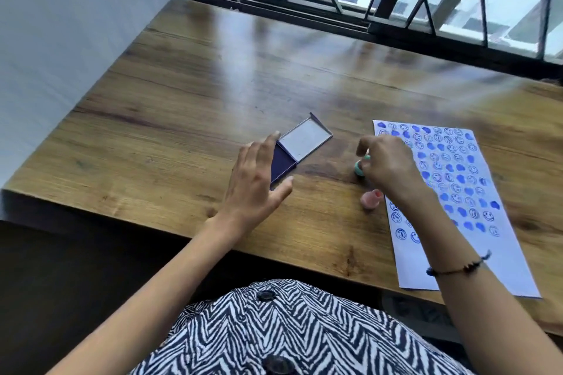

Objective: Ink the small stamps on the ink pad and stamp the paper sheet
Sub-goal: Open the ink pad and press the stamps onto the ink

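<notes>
On the wooden table (189, 76) I count two small stamps, one ink pad and one paper sheet. My right hand (387, 164) is curled, fingertips closed on the teal stamp (359, 168), which stands between the pad and the sheet. Just nearer me, the pink stamp (370, 198) lies tipped beside the sheet's left edge. My left hand (256, 183) is spread open, gripping nothing, over the near end of the ink pad (281, 163). Its tin stands open: dark blue pad in the base, lid (304, 138) bare inside. Rows of blue smiley and blob prints cover the paper sheet (475, 259); no lettering is legible.
</notes>
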